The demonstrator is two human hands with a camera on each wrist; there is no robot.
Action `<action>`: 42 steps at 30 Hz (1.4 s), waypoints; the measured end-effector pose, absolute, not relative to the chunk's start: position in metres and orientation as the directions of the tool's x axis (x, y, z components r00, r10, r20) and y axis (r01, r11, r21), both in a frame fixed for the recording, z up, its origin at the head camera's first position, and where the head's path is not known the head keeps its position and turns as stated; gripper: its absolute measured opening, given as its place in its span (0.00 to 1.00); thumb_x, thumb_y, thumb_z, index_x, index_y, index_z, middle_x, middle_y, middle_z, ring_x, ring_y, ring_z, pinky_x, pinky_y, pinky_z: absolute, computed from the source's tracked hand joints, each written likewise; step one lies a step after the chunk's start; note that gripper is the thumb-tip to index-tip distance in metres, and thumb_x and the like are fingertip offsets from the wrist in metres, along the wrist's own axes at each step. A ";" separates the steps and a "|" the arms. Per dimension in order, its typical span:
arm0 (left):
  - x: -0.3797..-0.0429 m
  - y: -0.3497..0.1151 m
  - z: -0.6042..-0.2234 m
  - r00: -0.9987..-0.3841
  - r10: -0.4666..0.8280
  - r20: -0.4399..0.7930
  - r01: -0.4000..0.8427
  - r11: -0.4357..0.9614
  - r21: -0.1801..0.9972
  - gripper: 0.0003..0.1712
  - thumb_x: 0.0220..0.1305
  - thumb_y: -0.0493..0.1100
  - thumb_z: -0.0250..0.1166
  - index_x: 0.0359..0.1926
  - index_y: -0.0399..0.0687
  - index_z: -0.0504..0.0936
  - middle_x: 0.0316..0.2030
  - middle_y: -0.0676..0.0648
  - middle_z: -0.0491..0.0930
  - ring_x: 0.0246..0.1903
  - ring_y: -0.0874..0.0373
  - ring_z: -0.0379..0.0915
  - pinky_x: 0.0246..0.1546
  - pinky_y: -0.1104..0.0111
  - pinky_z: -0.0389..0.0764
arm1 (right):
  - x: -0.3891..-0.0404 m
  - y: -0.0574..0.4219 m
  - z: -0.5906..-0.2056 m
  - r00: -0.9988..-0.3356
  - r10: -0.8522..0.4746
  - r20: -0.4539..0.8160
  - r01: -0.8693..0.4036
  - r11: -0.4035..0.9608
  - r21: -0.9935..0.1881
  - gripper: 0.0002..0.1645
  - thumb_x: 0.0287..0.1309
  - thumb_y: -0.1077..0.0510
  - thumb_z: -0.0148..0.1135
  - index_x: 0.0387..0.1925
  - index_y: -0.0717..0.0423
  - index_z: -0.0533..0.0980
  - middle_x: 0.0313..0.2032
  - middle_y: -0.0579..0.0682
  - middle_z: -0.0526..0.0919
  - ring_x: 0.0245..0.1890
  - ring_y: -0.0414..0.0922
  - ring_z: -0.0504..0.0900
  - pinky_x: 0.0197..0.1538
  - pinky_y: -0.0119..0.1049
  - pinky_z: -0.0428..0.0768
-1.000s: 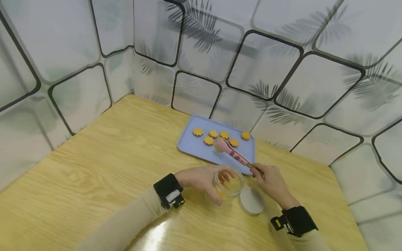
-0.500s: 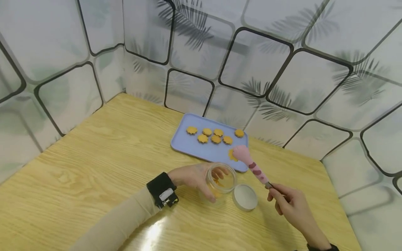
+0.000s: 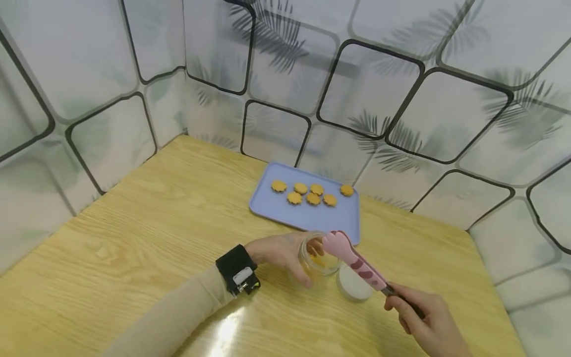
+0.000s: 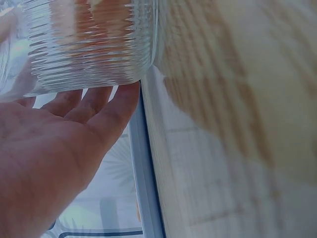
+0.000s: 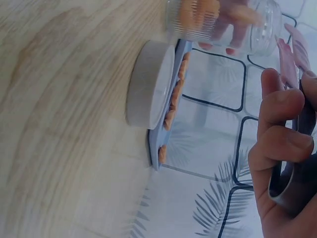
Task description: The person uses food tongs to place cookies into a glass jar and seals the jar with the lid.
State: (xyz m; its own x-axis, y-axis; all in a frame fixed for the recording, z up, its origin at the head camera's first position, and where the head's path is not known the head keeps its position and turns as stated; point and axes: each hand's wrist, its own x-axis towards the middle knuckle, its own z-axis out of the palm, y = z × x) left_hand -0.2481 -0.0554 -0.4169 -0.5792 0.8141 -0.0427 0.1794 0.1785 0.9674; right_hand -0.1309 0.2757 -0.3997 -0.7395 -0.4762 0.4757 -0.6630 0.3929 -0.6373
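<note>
My left hand grips the side of a clear ribbed glass jar, its fingers showing through the glass. The jar stands uncapped on the table, with orange-yellow cookies inside. My right hand holds pink paw-shaped tongs by the dark metal handle. In the head view the tongs' paw end overlaps the right side of the jar's mouth. From the right wrist the two pink tips look slightly apart, with no cookie visible between them.
A white round lid lies on the wooden table just right of the jar, partly behind the tongs. Behind the jar is a blue tray with several scalloped cookies. Patterned curtains border the table.
The tongs have moved from over the tray to the jar's mouth, the right hand shifting back and right. A cookie seen at their tips half a second ago no longer shows there. Left hand stays put.
</note>
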 end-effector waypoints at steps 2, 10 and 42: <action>-0.249 -0.055 -0.417 -0.576 0.817 -0.034 0.201 0.182 0.963 0.54 0.44 0.34 0.82 0.73 0.52 0.66 0.66 0.44 0.72 0.64 0.53 0.69 0.64 0.68 0.71 | -0.134 0.275 -0.399 -0.744 -0.459 0.485 -0.661 0.403 -0.633 0.26 0.59 0.85 0.52 0.54 0.68 0.80 0.29 0.38 0.83 0.13 0.31 0.67 0.16 0.22 0.66; -0.251 -0.060 -0.419 -0.555 0.832 -0.004 0.216 0.149 0.965 0.52 0.44 0.32 0.81 0.72 0.44 0.67 0.67 0.40 0.70 0.65 0.49 0.67 0.63 0.70 0.71 | -0.194 0.249 -0.401 -0.819 -0.383 0.428 -0.555 0.717 -0.421 0.16 0.63 0.69 0.65 0.53 0.65 0.82 0.24 0.44 0.82 0.12 0.27 0.60 0.14 0.24 0.62; -0.251 -0.053 -0.419 -0.556 0.831 -0.002 0.256 0.174 0.951 0.52 0.44 0.33 0.82 0.71 0.49 0.68 0.66 0.46 0.72 0.62 0.58 0.70 0.62 0.71 0.72 | -0.246 0.246 -0.427 -0.792 -0.488 0.367 -0.604 0.712 -0.357 0.06 0.65 0.66 0.64 0.41 0.60 0.86 0.23 0.41 0.82 0.16 0.26 0.62 0.17 0.26 0.64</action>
